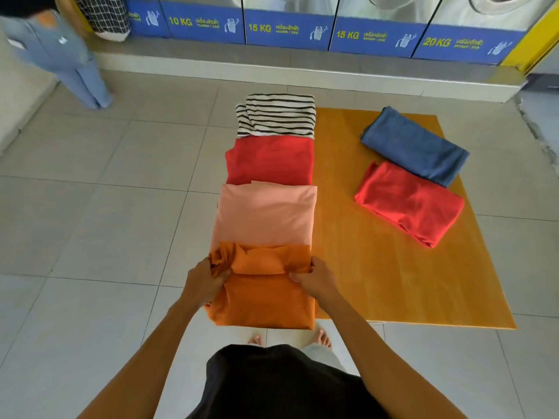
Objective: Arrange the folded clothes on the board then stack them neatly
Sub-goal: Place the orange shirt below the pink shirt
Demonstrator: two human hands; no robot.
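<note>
I look down on a pale tiled floor [90,207] in a laundrette, with a row of washing machines [332,13] on blue-labelled bases along the far wall and a person in light jeans [69,55] at the upper left. An orange wooden board [378,267] lies flat on the tiles. Along its left edge runs a column of folded clothes: a striped top [278,114] farthest, then a red shirt [270,160], a pink shirt [266,213] and, nearest me, an orange shirt [263,297]. My left hand [205,282] pinches the orange shirt's bunched left side, fingers closed on cloth; my right hand [314,278] grips its right edge the same way. On the board's right part a blue garment [414,145] and a second red garment [408,202] lie touching, well apart from the column.
</note>
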